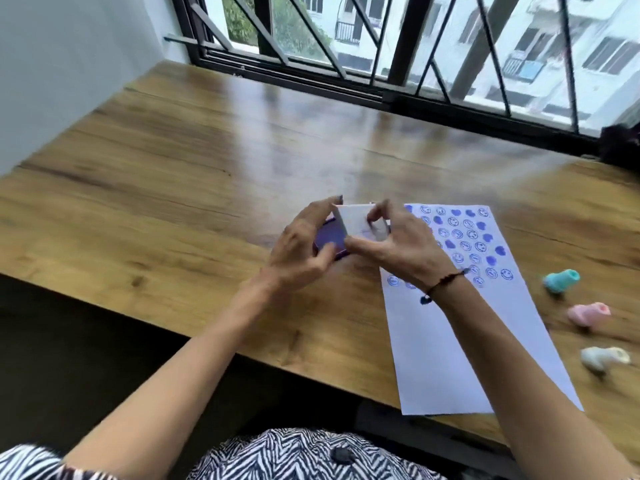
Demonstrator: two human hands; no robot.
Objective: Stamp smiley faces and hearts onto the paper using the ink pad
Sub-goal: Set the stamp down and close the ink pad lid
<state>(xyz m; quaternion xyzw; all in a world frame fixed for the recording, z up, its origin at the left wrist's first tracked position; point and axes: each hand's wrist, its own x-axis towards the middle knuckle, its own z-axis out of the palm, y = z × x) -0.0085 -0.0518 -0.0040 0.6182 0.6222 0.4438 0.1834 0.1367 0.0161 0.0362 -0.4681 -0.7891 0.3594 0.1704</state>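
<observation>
Both hands sit on the ink pad (332,242), which lies on the wooden table (180,161) just left of the paper (446,341).

Head view, the only one:
- Left hand (299,252) curls around the pad's left side, thumb at the near corner, a fingertip up at the far edge. It looks like a brace, so the base doesn't slide.
- Right hand (398,242) pinches the white lid (355,221) between thumb and forefinger. The lid stands tilted up over the pad's right half, the purple ink face exposed to its left. Opening or closing: can't tell from one blurred frame.
- The paper lies angled, its near corner hanging over the table edge. The far half is filled with blue smiley faces and hearts (464,237) in rows; the near half is blank. Judgement: the task is partly done, with room left for more prints.
- Three small stampers lie to the right of the paper, apart from it: teal stamper (561,280) farthest, pink stamper (588,315) in the middle, pale stamper (604,360) nearest. All are on their sides and within the right hand's reach. None is in hand, so no stamping is in progress.
- The pad sits close to the paper, which keeps the ink-to-print move short.
- A dark cord bracelet (445,284) is on the right wrist, above the printed area. Smear risk if the wrist drops onto wet ink.
</observation>
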